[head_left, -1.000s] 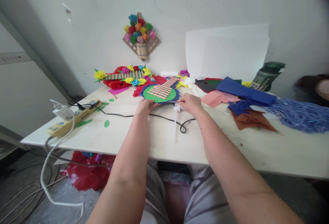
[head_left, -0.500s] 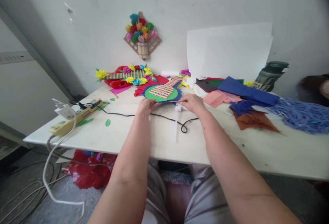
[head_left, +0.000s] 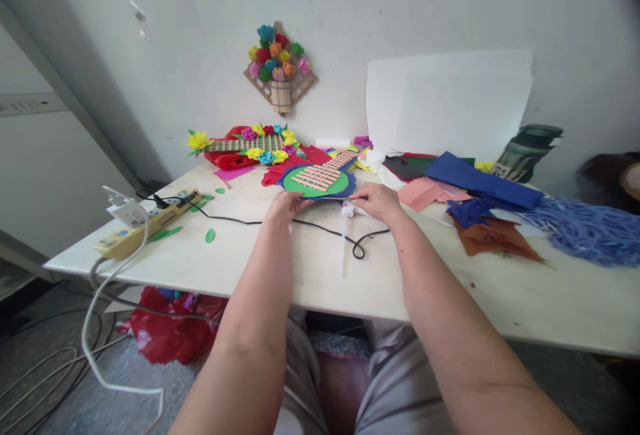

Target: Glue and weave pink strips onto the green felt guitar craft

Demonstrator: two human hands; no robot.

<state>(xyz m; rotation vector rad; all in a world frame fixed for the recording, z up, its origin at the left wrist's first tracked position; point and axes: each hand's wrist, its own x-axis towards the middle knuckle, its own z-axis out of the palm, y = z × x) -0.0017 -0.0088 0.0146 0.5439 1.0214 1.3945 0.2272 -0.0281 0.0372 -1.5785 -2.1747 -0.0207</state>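
Beyond the cord (head_left: 235,222), I have my left hand (head_left: 284,208) clamped on the guitar (head_left: 316,180); whether my right hand (head_left: 379,200) grips, I can't tell. Snagging the cord might drag the glue gun (head_left: 347,210).

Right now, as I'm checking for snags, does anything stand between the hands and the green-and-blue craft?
Nothing visible does: the left hand grips the near edge of the craft; the right hand is close at its right. The black cord lies nearer the body.
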